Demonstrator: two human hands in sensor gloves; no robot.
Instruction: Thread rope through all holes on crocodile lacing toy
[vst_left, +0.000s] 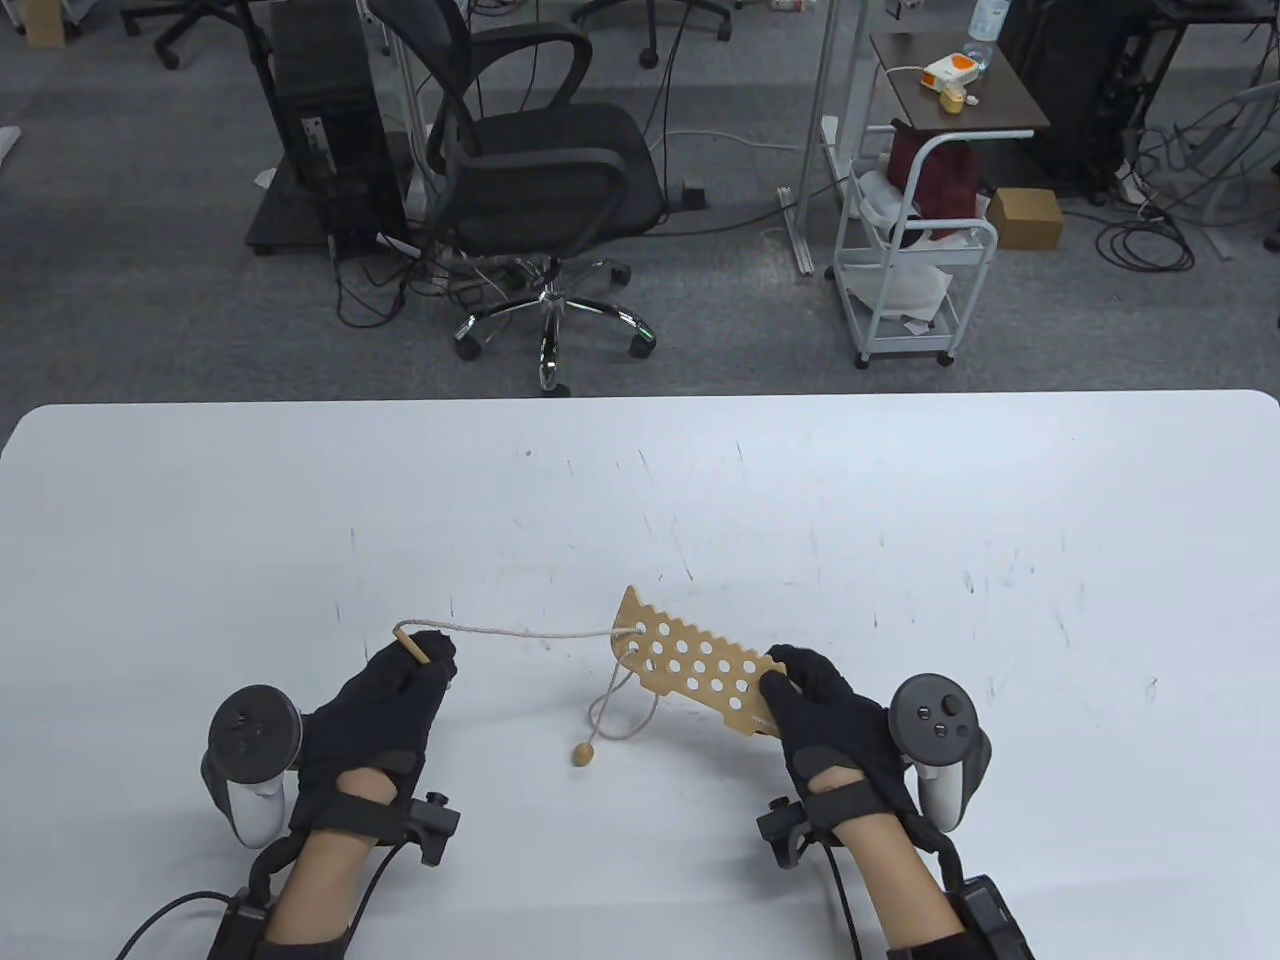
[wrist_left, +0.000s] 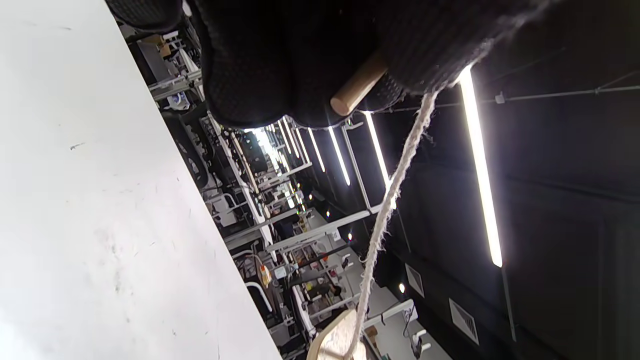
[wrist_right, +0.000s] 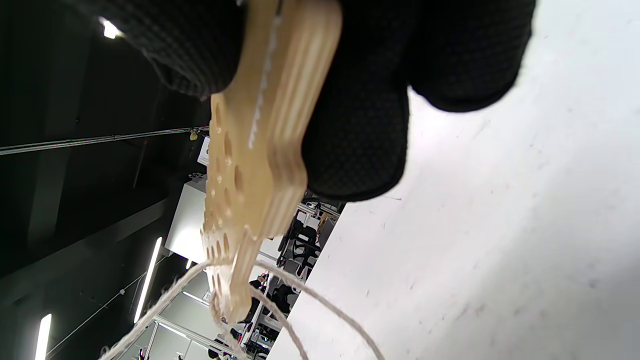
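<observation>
Low in the table view, right of centre, the right hand (vst_left: 815, 705) grips the near end of the wooden crocodile board (vst_left: 690, 665), holding it above the white counter (vst_left: 900, 520). The rope (vst_left: 520, 632) passes through holes at the board's far, upper-left end. One strand runs left to a wooden needle (vst_left: 418, 645) pinched in the fingers of the left hand (vst_left: 385, 710). The other hangs in a loop below the board, ending in a wooden bead (vst_left: 583, 755) at the counter. At the upper right of the frame, a white cart (vst_left: 915, 270) holds red and white items.
</observation>
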